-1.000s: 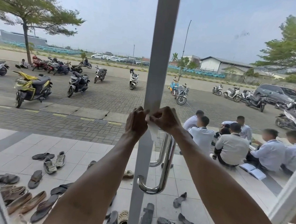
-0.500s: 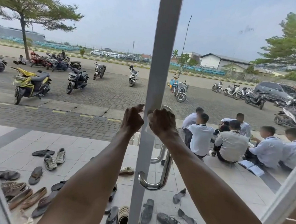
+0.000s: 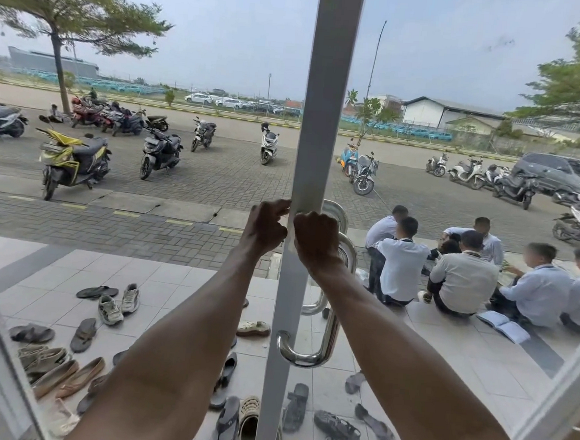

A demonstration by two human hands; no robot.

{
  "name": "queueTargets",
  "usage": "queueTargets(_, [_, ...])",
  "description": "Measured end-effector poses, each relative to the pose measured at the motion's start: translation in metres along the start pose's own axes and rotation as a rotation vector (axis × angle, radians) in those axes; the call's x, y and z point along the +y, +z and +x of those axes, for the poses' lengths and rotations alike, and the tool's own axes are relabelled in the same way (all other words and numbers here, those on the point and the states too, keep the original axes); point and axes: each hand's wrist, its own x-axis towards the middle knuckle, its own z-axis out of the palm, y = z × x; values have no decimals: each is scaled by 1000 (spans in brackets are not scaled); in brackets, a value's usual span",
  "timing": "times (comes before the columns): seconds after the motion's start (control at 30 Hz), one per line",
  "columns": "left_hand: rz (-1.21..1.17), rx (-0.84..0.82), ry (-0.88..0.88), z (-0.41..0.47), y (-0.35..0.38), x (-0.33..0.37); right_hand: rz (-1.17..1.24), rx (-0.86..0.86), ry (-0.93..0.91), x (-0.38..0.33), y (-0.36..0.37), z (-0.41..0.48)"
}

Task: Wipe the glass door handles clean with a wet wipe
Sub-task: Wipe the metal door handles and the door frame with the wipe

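Gripping door handle (image 3: 333,327) by the frame (image 3: 332,85), right hand (image 3: 316,239) hides its top; left hand (image 3: 267,225) grip unclear.

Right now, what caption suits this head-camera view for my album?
Left hand touching a glass door's white frame, right hand curled over the top of its steel handle.

Wet wipe, earlier dangling below the right hand (image 3: 318,240), now hidden; that hand down onto the handle (image 3: 326,339) top.

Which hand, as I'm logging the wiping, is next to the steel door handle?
The right hand, a curled fist over the door frame, beside the top bend of the steel handle. The left hand is on the frame's other side.
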Motion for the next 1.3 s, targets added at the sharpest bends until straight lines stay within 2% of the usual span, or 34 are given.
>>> queueTargets(0.17, [0, 87, 9, -3, 8, 5, -12, 120, -8, 15, 4, -18])
queueTargets(0.27, [15, 89, -3, -3, 9, 6, -57, 106, 12, 3, -1, -8])
queueTargets(0.37, [33, 104, -23, 0, 8, 2, 22, -25, -30, -5, 0, 9])
queueTargets(0.5, [44, 142, -23, 2, 10, 2, 73, -15, -52, 1, 4, 12])
queueTargets(0.63, [83, 198, -18, -1, 16, 4, -22, 91, -42, 18, 1, -14])
queueTargets(0.73, [124, 257, -34, 0, 18, 7, 39, 207, -79, 29, -2, -24])
queueTargets(0.83, [140, 248, -51, 2, 16, 13, -20, 120, -90, 25, -4, -16])
queueTargets(0.9, [134, 239, -57, 1, 14, 15, 33, 28, -85, 15, -3, -2])
queueTargets(1.0, [112, 229, -57, -2, 11, 15, 122, -10, -53, 3, -3, 18])
queueTargets(1.1, [105, 223, -83, -1, 10, 12, 100, -18, -53, 7, -3, 13])
queueTargets(1.3, [72, 230, -98, -3, 18, 18, 55, 287, -168, 44, 23, -24])
